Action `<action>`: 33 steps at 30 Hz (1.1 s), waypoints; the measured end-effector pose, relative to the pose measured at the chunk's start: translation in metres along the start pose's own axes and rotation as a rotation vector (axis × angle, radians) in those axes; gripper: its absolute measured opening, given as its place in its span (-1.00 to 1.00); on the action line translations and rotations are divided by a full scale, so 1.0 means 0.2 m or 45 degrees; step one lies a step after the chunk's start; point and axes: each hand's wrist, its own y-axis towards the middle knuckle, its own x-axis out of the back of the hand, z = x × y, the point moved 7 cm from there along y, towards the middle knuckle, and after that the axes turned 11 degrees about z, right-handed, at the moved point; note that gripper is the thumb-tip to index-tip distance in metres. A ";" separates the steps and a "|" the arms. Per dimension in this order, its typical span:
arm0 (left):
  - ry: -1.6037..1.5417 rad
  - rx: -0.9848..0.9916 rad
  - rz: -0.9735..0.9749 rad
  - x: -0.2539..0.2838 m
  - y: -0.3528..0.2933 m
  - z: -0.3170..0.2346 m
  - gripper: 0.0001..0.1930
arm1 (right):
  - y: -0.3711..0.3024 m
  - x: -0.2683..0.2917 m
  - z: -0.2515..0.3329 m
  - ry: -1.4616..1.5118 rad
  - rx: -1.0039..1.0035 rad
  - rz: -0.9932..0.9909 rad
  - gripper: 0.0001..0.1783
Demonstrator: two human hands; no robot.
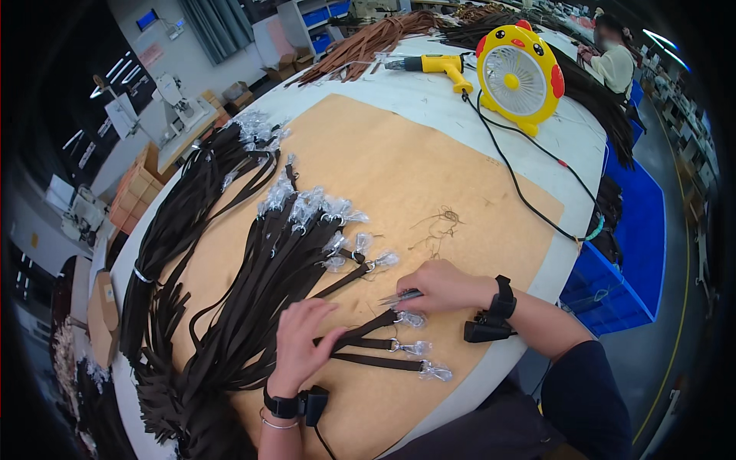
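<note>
In my right hand [448,285] is a small pair of thread snips [402,297], the pointed blades aimed left, just above the end of a dark brown strap. My left hand [303,343] rests over the dark straps [261,264], fingers stretched and thumb apart, gripping none that I can see. Three straps lie fanned out to the right of it; each ends in a metal clasp [405,346] wrapped in clear plastic. More wrapped clasps [310,205] cluster at the far end of the pile. Loose thread scraps [443,222] lie on the tan board [368,153].
A second dark strap bundle [165,222] lies at the left. Across the table stand a yellow heat gun [441,64] and a chick-shaped fan [529,107]; black cables [529,203] run down the right side. Blue bins [613,287] flank the right edge. Another person [616,61] sits far right.
</note>
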 end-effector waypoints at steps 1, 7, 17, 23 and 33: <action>0.007 -0.006 0.071 -0.04 0.02 -0.06 -0.71 | 0.01 -0.02 -0.02 0.003 0.000 0.005 -0.78; -0.123 0.221 0.094 -0.12 0.11 0.01 -0.92 | -0.01 0.06 -0.01 0.181 0.025 -0.418 -0.80; 0.055 0.138 -0.259 -0.05 0.18 -0.05 -0.82 | -0.03 -0.05 -0.01 0.184 0.017 -0.160 -0.71; -0.581 0.319 0.101 -0.31 0.13 -0.05 -0.86 | 0.01 -0.12 0.03 0.140 0.031 -0.117 -0.71; -0.618 0.398 0.092 -0.38 0.10 -0.04 -0.82 | -0.02 -0.12 0.04 0.162 -0.094 -0.181 -0.77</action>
